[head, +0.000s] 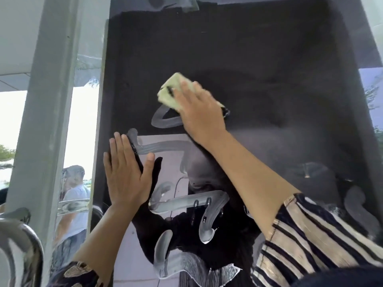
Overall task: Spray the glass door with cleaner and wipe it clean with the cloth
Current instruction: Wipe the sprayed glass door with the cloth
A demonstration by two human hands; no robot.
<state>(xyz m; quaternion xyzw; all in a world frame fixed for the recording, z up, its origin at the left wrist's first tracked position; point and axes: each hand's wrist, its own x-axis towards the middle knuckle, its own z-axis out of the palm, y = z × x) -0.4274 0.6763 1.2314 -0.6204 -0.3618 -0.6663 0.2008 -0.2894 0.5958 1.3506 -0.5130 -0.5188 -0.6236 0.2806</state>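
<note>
— Up against the glass door (pixel 259 59), what do you have?

— I see a dark pane filling most of the view, with pale grey smears of cleaner (pixel 165 121) looping across its middle and lower part. The upper part looks matt and mostly free of streaks. A grey frame post (pixel 47 100) stands at the left, and beyond it bright daylight.

— And the hands?

— My right hand (pixel 199 112) lies flat on a pale yellow-green cloth (pixel 172 90), pressing it to the glass near the middle; the fingers are stretched over it, not curled. My left hand (pixel 124 170) is lower and to the left, palm flat on the pane, fingers straight and together, thumb out to the right. It holds nothing.

— The surroundings?

— A curved metal handle (pixel 20 245) shows at the near left corner. In the strip between post and door, a person in a light shirt (pixel 72 199) appears, blurred; I cannot tell whether that is a reflection or someone standing beyond. Striped sleeves (pixel 310 235) cover my right arm.

— What is hard to read?

— The cloth is blurred and half under the right hand, so its full outline is lost. The glass mirrors a dark shape low in the middle, which muddles where the smears end. The door's lower edge is cut off.
</note>
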